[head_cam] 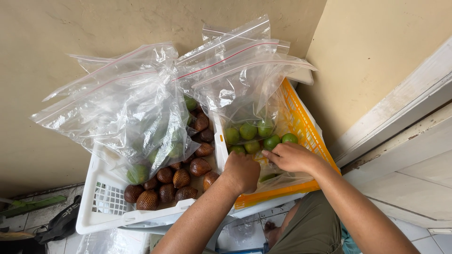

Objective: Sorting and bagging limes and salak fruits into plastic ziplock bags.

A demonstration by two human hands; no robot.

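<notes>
Risk first. The clear zip bag (254, 89) stood slack and tall in the orange basket (306, 127), its mouth gaping well above the fruit. Judged from this, a tug on its lower wall could fold the top over or tip the limes (256, 134) out against the basket's near rim. The film looked thin, so a pinched grip might stretch or tear it. A second clear bag (127, 113) leaned over the white basket (106, 207) just beside, its side touching the first bag; shifting one would likely drag the other.

Hands. The left hand (242, 171) was curled into a loose fist at the near rim between the two baskets. It pressed on plastic, but whether it gripped the bag or only rested there could not be told. The right hand (294, 157) lay flat-ish, fingers bent and pointing left, tips on the bag's lower front; a firm hold was not visible.

The limes were round, glossy green, heaped at the bottom of the bag in the orange basket's near half. Brown scaly snake fruit (174, 181) lay loose along the white basket's near right corner.
</notes>
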